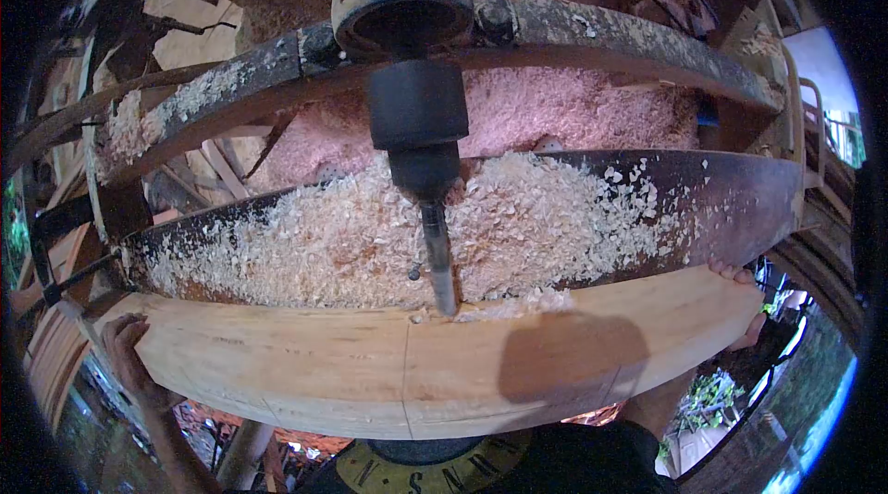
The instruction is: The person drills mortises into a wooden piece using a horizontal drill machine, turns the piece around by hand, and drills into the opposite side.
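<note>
A thick, pale wooden board (314,360) lies crosswise in front of my body, with thin pencil lines across it. My left hand (129,351) is closed around its left end. Around the right end, my right hand (740,295) curls its fingers, partly hidden by the wood. A drill bit (437,249) in a dark chuck (418,105) points down at the board's far edge, where its tip meets the wood. Fresh shavings lie beside the tip. A dark shadow falls on the board's right half.
Behind the board, a dark table (740,198) carries a heap of wood shavings (324,235). A dusty beam (638,36) crosses behind the chuck. More sawdust (592,110) is piled beyond the table. A dark clamp-like metal frame (42,253) stands at left.
</note>
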A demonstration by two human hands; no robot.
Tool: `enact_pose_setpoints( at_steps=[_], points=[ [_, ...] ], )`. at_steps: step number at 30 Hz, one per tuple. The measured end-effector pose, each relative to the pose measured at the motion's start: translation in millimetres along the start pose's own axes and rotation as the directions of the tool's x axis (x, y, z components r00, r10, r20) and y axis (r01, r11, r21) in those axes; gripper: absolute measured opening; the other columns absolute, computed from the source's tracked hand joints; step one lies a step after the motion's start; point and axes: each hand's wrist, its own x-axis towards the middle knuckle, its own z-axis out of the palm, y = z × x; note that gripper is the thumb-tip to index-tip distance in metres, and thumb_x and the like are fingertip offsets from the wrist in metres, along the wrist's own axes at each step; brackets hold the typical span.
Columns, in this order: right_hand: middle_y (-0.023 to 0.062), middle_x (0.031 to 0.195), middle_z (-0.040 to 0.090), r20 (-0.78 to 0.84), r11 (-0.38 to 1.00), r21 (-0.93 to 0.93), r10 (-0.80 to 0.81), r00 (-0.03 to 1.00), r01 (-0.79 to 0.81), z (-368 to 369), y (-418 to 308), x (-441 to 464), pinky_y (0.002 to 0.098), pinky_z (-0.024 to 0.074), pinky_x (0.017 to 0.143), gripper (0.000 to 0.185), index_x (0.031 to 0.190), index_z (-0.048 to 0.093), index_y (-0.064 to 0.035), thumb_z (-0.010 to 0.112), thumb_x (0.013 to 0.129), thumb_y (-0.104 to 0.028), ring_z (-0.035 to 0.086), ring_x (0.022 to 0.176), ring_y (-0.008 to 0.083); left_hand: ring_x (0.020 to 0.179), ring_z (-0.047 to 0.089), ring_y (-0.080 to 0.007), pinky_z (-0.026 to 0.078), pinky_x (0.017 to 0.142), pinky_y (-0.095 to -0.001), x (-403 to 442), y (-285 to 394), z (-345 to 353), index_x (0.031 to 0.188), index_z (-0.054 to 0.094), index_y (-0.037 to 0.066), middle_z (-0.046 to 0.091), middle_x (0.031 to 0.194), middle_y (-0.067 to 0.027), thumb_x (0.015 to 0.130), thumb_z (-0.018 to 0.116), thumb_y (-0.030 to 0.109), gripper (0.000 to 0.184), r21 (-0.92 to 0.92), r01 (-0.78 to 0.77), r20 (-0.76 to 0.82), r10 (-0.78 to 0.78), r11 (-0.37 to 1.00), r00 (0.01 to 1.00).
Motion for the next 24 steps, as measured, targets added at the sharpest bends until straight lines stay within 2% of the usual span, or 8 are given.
enact_pose_setpoints(
  at_steps=[2,5,8,11,14,17,20,24],
  points=[
    [0.0213,0.110,0.063,0.009,1.000,0.006,0.009,1.000,-0.009,0.5,-0.1,0.9,0.0537,0.0405,0.103,0.072,0.123,0.060,0.0048,0.045,0.095,-0.060,0.057,0.106,0.0378,0.100,0.063,-0.0387,0.049,0.088,-0.0482,0.1,1.3,1.5,0.104,0.060,0.001,0.063,0.104,-0.0224,0.072,0.079,0.036,0.051,0.041,0.010,-0.013,-0.010,0.999,1.000],
    [0.0218,0.112,0.063,0.035,0.999,0.018,0.025,0.999,-0.026,0.9,2.3,3.4,0.0541,0.0400,0.104,0.072,0.124,0.060,0.0047,0.045,0.095,-0.060,0.057,0.108,0.0385,0.114,0.058,-0.0360,0.046,0.101,-0.0466,-5.8,-6.3,-3.8,0.113,0.063,0.001,0.061,0.115,-0.0173,0.081,0.067,0.020,0.037,0.030,0.019,0.067,-0.021,0.999,0.998],
    [0.0223,0.114,0.064,0.052,0.999,0.032,0.042,0.998,-0.044,2.1,5.6,5.0,0.0545,0.0395,0.106,0.073,0.125,0.059,0.0045,0.045,0.095,-0.060,0.056,0.111,0.0392,0.100,0.063,-0.0390,0.049,0.088,-0.0479,1.3,3.7,0.4,0.103,0.060,0.001,0.064,0.104,-0.0217,0.072,0.079,0.034,0.049,0.044,0.013,-0.001,-0.013,0.999,1.000],
    [0.0228,0.116,0.064,0.065,0.998,0.046,0.050,0.997,-0.053,0.2,7.5,7.6,0.0549,0.0390,0.107,0.073,0.127,0.059,0.0044,0.046,0.095,-0.060,0.056,0.113,0.0399,0.114,0.058,-0.0353,0.045,0.102,-0.0455,-7.3,-6.3,-4.6,0.113,0.062,0.003,0.060,0.115,-0.0165,0.076,0.070,0.022,0.042,0.021,0.046,0.072,-0.048,0.999,0.996],
    [0.0232,0.117,0.064,0.088,0.996,0.058,0.058,0.994,-0.063,-3.6,5.9,10.5,0.0553,0.0385,0.109,0.073,0.128,0.058,0.0042,0.046,0.096,-0.060,0.056,0.115,0.0406,0.114,0.058,-0.0349,0.045,0.102,-0.0443,-5.9,-5.8,-4.9,0.113,0.063,0.003,0.060,0.116,-0.0164,0.074,0.072,0.021,0.044,0.027,0.002,0.079,-0.004,1.000,0.997],
    [0.0237,0.119,0.064,0.110,0.994,0.080,0.066,0.992,-0.075,-7.6,7.1,14.2,0.0557,0.0380,0.110,0.074,0.129,0.057,0.0041,0.046,0.096,-0.060,0.056,0.117,0.0413,0.097,0.063,-0.0388,0.049,0.086,-0.0485,0.1,0.9,3.5,0.103,0.061,0.003,0.065,0.102,-0.0208,0.072,0.078,0.035,0.048,0.062,0.012,-0.050,-0.009,0.998,0.999],
    [0.0242,0.121,0.064,0.135,0.990,0.112,0.073,0.988,-0.088,-11.5,5.6,15.8,0.0561,0.0375,0.111,0.074,0.131,0.057,0.0039,0.047,0.096,-0.061,0.056,0.119,0.0421,0.096,0.064,-0.0385,0.049,0.085,-0.0489,10.9,17.7,-2.9,0.104,0.061,0.003,0.066,0.101,-0.0206,0.074,0.077,0.036,0.047,0.078,-0.018,-0.021,0.020,0.997,1.000],
    [0.0248,0.124,0.064,0.205,0.975,0.173,0.102,0.974,-0.138,-15.6,6.1,16.3,0.0566,0.0368,0.113,0.075,0.133,0.056,0.0037,0.047,0.096,-0.061,0.055,0.122,0.0430,0.095,0.063,-0.0381,0.048,0.085,-0.0488,-8.0,-11.9,12.4,0.104,0.062,0.003,0.066,0.099,-0.0204,0.071,0.079,0.041,0.053,0.004,0.056,-0.106,-0.055,0.998,0.993]
  ],
)
